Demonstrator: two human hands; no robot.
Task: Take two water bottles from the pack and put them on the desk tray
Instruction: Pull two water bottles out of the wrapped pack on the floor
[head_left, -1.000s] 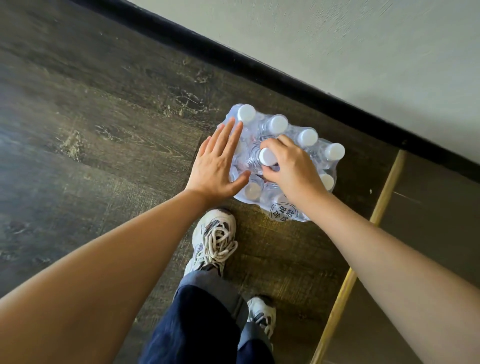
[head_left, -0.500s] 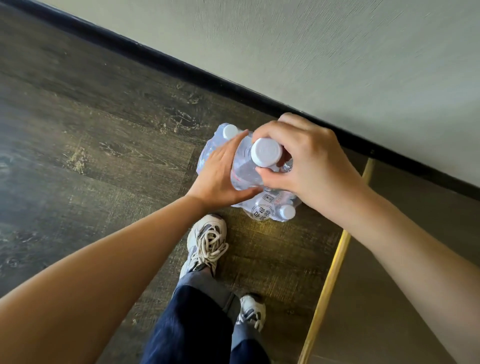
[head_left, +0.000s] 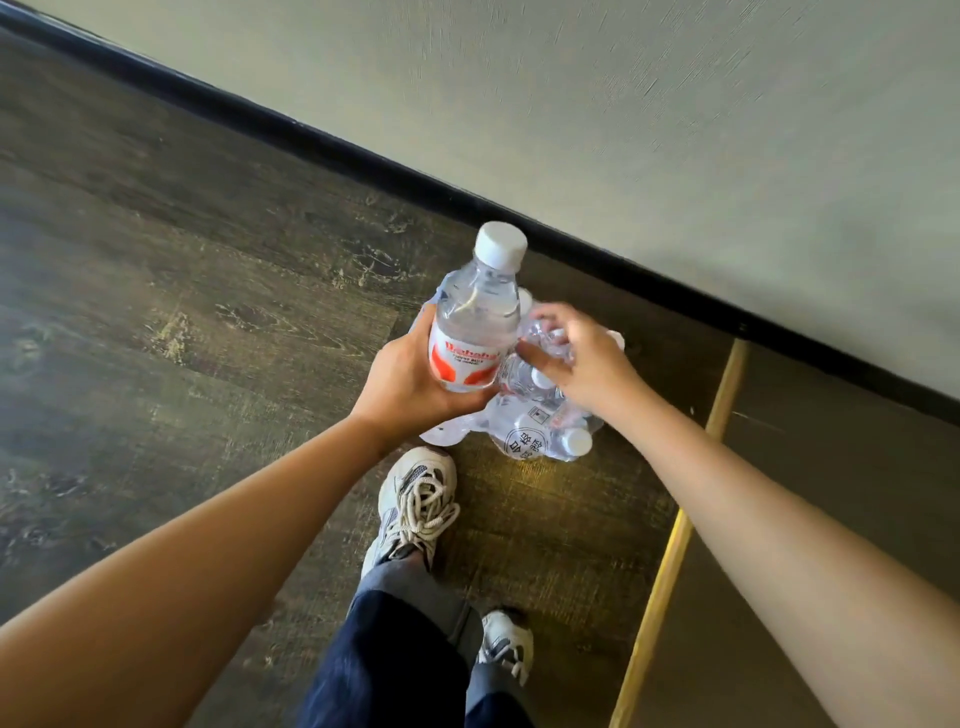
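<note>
A clear water bottle (head_left: 475, 322) with a white cap and a red-and-white label is upright above the pack, with my left hand (head_left: 410, 382) wrapped around its lower half. The shrink-wrapped pack of bottles (head_left: 540, 426) lies on the dark wooden floor by the wall, partly hidden behind both hands. My right hand (head_left: 582, 358) is down on the top of the pack, fingers curled among the bottle necks and the torn wrap; whether it grips a bottle is hidden. No desk tray is in view.
A black skirting board (head_left: 363, 156) runs diagonally along a pale wall behind the pack. My two sneakers (head_left: 415, 499) stand just in front of it. A yellow strip (head_left: 675, 530) divides the wood floor from a grey surface on the right.
The bottle pulled up by my right hand has passed into my left hand, which left the pack. My right hand has gone back down onto the pack.
</note>
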